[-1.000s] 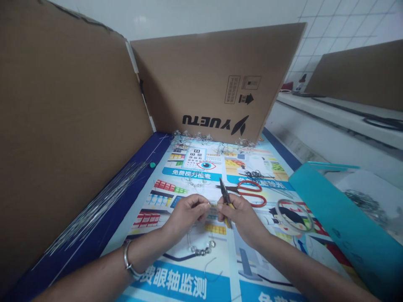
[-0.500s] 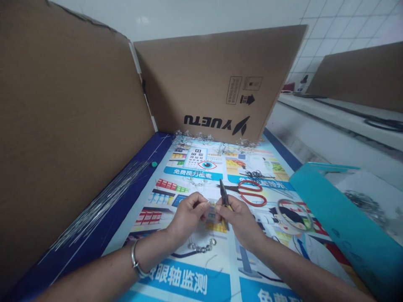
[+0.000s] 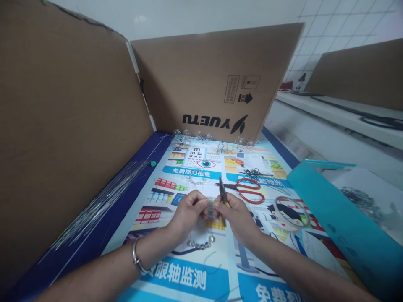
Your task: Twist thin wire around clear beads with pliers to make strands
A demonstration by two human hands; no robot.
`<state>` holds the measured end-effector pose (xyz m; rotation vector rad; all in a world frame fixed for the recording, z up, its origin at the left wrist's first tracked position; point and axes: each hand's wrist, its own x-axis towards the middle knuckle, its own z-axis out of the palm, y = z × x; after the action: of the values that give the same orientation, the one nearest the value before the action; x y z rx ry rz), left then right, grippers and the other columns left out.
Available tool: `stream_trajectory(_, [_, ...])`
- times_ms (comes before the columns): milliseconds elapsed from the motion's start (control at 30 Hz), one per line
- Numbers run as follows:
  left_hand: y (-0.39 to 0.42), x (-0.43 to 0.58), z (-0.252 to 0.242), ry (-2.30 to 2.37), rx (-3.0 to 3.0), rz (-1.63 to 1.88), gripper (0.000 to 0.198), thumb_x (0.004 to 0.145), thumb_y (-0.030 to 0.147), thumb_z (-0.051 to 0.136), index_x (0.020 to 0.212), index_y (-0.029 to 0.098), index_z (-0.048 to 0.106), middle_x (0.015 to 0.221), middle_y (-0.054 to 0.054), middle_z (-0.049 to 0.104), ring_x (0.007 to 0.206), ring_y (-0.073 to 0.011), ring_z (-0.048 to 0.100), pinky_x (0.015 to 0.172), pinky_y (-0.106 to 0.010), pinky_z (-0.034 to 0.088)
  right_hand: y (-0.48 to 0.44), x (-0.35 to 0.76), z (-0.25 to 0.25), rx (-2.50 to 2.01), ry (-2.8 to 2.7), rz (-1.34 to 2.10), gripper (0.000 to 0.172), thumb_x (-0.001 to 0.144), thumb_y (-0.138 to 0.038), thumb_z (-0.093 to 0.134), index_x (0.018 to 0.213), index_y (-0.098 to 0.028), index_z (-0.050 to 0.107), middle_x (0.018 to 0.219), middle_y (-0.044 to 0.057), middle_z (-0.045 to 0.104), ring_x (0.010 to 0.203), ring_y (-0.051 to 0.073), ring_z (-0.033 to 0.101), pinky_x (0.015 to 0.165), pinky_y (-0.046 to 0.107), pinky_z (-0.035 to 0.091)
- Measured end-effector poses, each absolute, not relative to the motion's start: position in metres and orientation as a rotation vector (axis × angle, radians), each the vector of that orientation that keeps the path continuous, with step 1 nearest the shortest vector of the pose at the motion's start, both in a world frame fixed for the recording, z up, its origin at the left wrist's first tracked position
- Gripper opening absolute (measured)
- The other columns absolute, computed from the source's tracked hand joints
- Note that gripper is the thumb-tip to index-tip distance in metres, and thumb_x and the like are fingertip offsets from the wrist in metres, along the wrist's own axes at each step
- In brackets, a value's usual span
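My left hand [image 3: 189, 213] is closed, thumb and forefinger pinched on the end of a thin beaded strand. The strand's clear and silvery beads [image 3: 201, 245] hang in a curve below my hands. My right hand [image 3: 234, 213] is wrapped around pliers [image 3: 223, 191] with dark jaws pointing away from me and yellow handles. Its thumb and fingertip also pinch close to my left fingertips; whether they hold the strand's other end is too small to tell. Just beyond my right hand lie red-handled scissors [image 3: 250, 191].
Long thin wires [image 3: 100, 205] lie along the left cardboard panel [image 3: 69, 105]. A turquoise box [image 3: 333, 218] with wire pieces stands at right, near a wire coil [image 3: 292, 212]. Another beaded strand [image 3: 197, 181] lies ahead. Cardboard [image 3: 208, 79] stands at the back.
My fingertips have come slightly closer together, and the pliers stand a little more upright. The whole view has shifted slightly.
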<state>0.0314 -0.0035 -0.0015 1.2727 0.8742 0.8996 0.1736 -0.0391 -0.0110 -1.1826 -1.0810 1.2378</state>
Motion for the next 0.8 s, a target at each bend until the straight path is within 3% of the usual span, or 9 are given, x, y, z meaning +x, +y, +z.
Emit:
stream_trajectory(300, [0.005,0.022,0.008,0.795,1.377,0.743,0.013,0.075,0.026,0.057,0.077,0.014,0.057,0.054,0.003,0.051,0.048,-0.0087,0.045,0.049,-0.021,0.036,-0.041,0.178,-0.010,-1.241,-1.108,1.248,0.014,0.076,-0.030,0.057,0.073,-0.019,0.051,0.053,-0.004,0.054,0.050,0.010,0.047,0.051,0.023,0.034])
stream_trajectory(533, [0.006,0.022,0.004,0.843,1.490,0.755,0.017,0.076,0.025,0.055,0.063,0.014,0.054,0.050,0.003,0.048,0.047,-0.0081,0.043,0.048,-0.021,0.034,-0.043,0.175,-0.009,-1.239,-1.123,1.266,0.013,0.075,-0.030,0.058,0.072,-0.019,0.051,0.054,-0.004,0.055,0.052,0.011,0.049,0.053,0.024,0.036])
stream_trajectory(800, [0.002,0.025,-0.002,0.877,1.452,0.791,0.014,0.076,0.023,0.055,0.064,0.015,0.053,0.051,0.003,0.050,0.048,-0.0085,0.045,0.049,-0.021,0.037,-0.043,0.172,-0.005,-1.221,-1.107,1.249,0.012,0.075,-0.028,0.058,0.073,-0.018,0.050,0.053,-0.004,0.055,0.051,0.010,0.047,0.052,0.023,0.035])
